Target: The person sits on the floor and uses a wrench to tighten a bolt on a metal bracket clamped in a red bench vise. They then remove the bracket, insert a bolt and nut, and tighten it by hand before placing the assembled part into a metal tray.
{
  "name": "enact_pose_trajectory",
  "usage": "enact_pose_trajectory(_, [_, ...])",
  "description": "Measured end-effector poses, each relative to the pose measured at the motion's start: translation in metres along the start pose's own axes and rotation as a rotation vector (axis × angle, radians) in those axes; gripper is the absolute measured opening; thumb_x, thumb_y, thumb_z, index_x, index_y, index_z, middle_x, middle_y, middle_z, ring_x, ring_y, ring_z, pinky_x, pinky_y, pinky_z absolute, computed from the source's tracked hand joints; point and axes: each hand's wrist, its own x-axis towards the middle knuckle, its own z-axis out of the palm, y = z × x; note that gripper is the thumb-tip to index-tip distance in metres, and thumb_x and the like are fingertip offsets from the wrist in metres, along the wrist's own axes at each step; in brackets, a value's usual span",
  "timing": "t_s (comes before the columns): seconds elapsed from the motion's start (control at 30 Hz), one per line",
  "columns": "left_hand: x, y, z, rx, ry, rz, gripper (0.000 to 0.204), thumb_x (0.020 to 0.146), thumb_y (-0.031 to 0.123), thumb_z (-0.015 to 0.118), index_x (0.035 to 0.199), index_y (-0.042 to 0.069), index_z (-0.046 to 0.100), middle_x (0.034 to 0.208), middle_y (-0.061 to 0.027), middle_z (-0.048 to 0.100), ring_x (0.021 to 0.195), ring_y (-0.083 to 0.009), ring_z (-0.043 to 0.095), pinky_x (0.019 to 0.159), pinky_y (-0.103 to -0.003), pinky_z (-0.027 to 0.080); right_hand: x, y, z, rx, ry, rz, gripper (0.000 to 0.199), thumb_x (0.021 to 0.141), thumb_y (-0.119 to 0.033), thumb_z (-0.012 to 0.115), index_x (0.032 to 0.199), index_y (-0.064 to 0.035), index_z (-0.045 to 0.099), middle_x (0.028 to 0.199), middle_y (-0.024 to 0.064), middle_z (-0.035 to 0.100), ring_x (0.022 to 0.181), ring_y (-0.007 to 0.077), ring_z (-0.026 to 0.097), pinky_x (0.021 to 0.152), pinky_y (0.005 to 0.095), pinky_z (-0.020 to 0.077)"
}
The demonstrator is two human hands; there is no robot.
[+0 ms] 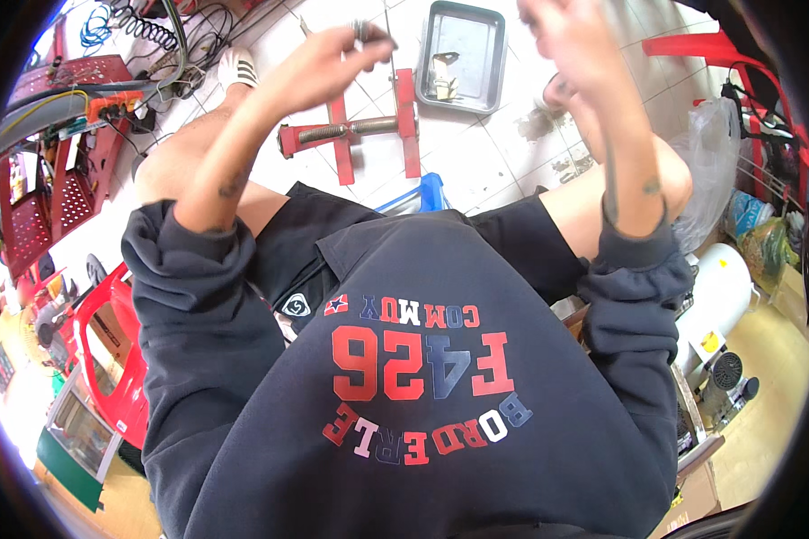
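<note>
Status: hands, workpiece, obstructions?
Left hand near red metal frame. Right hand blurred, near grey rectangular tray holding small pale parts. Grips unclear. Blue angular object near frame.

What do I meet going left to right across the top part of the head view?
Black coiled cable, white shoe with dark stripes, your left hand, grey tray, your right hand, red frame.

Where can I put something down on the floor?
On the white tiles below the grey tray, right of the red stand, above the blue piece. The tray's upper half looks bare too; small parts sit lower left. It's crowded at upper left: cables and red perforated panels.
</note>
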Motion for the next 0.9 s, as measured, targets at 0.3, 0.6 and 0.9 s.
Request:
enact_pose_trajectory(0.3, [-0.031,-0.045,0.073,0.375,-0.385,-0.179,0.038,0.100,0.034,0.052,0.101,-0.002,0.063,0.091,-0.0243,0.066,0.093,-0.0414,0.064,0.080,-0.050,0.049,-0.033,0.094,0.124,-0.268,-0.407,0.295,0.061,0.097,-0.057,0.047,0.116,-0.0003,0.062,0.078,0.0116,0.066,0.069,0.0145,0.058,0.061,0.0306,0.0457])
enact_pose_trajectory(0.6, [-0.022,-0.049,0.072,0.308,-0.408,-0.136,0.033,0.100,0.028,0.052,0.096,-0.003,0.062,0.090,-0.0247,0.066,0.091,-0.0407,0.064,0.081,-0.050,0.049,-0.031,0.105,0.156,0.201,-0.287,0.579,0.057,0.100,-0.050,0.044,0.096,0.0040,0.060,0.078,0.0153,0.066,0.059,0.0124,0.055,0.048,0.0325,0.0408])
enact_pose_trajectory(0.9, [-0.040,-0.060,0.101,0.419,-0.010,0.006,0.018,0.088,0.013,0.063,0.097,-0.002,0.064,0.082,-0.0190,0.065,0.078,-0.0389,0.064,0.071,-0.048,0.050,-0.024,0.130,0.168,-0.038,-0.018,-0.099,0.035,0.099,-0.030,0.047,0.088,0.0024,0.054,0.074,0.0257,0.060,0.072,0.0413,0.063,0.066,0.0462,0.0459])
